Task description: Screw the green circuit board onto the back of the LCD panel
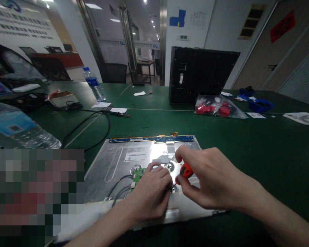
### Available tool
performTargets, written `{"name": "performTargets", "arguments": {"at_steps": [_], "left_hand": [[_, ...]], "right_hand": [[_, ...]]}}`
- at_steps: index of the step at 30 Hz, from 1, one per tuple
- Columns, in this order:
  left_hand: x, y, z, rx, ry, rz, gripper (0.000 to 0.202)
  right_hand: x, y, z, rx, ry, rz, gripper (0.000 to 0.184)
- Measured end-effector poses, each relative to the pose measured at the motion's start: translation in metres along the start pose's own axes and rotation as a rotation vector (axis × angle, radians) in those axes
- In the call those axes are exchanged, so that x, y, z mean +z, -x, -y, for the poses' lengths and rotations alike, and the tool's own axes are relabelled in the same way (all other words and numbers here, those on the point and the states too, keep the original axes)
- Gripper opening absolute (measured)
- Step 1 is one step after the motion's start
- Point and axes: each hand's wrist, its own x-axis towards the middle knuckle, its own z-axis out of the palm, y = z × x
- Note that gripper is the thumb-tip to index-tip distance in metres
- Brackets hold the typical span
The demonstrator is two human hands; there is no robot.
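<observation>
A silver metal display panel [123,161] lies flat on the green table [260,147], with a blue circuit strip [154,139] along its far edge and a small green board [137,173] with black wires near its middle. My right hand [211,178] is closed round a red-and-black screwdriver [185,170], tip pointing down at the panel. My left hand [150,193] rests curled on the panel beside the tip, fingers pinched near the screwdriver shaft; what it pinches is hidden.
A black case [201,75] stands upright behind the panel. A plastic bag of red parts [217,108] lies right of it, blue parts [260,104] farther right. Water bottles [94,84] [20,128], a black cable [92,127] and papers sit at left.
</observation>
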Motion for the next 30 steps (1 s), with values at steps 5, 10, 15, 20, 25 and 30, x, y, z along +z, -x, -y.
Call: {"name": "performTargets", "arguments": {"at_steps": [5, 10, 15, 20, 25, 30], "left_hand": [[-0.0007, -0.0004, -0.0005, -0.001, -0.014, 0.000, 0.011], [-0.0004, -0.0004, -0.0007, -0.007, 0.001, -0.005, 0.012], [0.0006, -0.0004, 0.0000, 0.006, -0.011, -0.002, 0.014], [0.0001, -0.0003, 0.0004, 0.004, 0.006, -0.016, 0.015], [-0.0006, -0.0002, -0.0005, -0.005, -0.011, 0.013, 0.014], [-0.0001, 0.0003, -0.0008, 0.006, -0.005, -0.022, 0.015]], "right_hand": [[0.0000, 0.0015, -0.0004, 0.000, 0.033, -0.001, 0.032], [0.0011, 0.0007, -0.0014, 0.002, 0.012, -0.009, 0.023], [-0.0008, -0.0003, -0.0004, -0.021, -0.016, 0.020, 0.023], [-0.0008, 0.0002, -0.0006, -0.013, 0.050, 0.028, 0.011], [-0.0013, -0.0008, 0.0002, -0.021, -0.016, 0.025, 0.018], [0.0040, -0.0032, -0.0023, 0.017, 0.054, -0.001, 0.019]]}}
